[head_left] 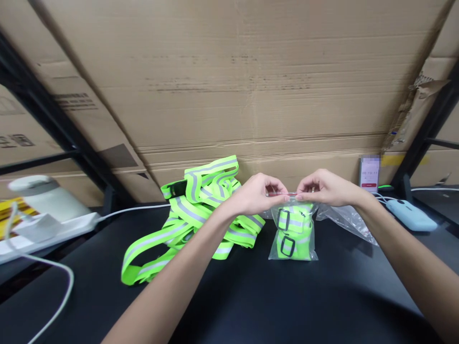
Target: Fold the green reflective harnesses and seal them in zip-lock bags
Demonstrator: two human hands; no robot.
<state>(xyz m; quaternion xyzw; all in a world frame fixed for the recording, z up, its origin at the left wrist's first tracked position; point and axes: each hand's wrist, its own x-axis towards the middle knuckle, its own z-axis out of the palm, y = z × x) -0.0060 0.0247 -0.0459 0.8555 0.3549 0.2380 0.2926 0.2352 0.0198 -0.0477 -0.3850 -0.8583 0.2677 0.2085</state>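
A clear zip bag (272,252) stands on the black table, its top edge with a red line pinched between both hands. Inside it is a folded neon-green reflective strap (301,239) with two black buckles. My left hand (260,192) grips the left end of the bag's top, thumb and fingers pressed together. At the right end, my right hand (317,187) pinches the same edge, fingertips a short gap from the left ones. A loose pile of green reflective straps (201,205) lies to the left, partly behind my left forearm.
More clear plastic bags (346,220) lie behind my right hand. A phone (369,173) showing a timer leans at the back right, near a light-blue device (410,215) with a cable. On the left are a white power strip (60,233) and a pale bottle (48,196). Cardboard (251,95) walls the back.
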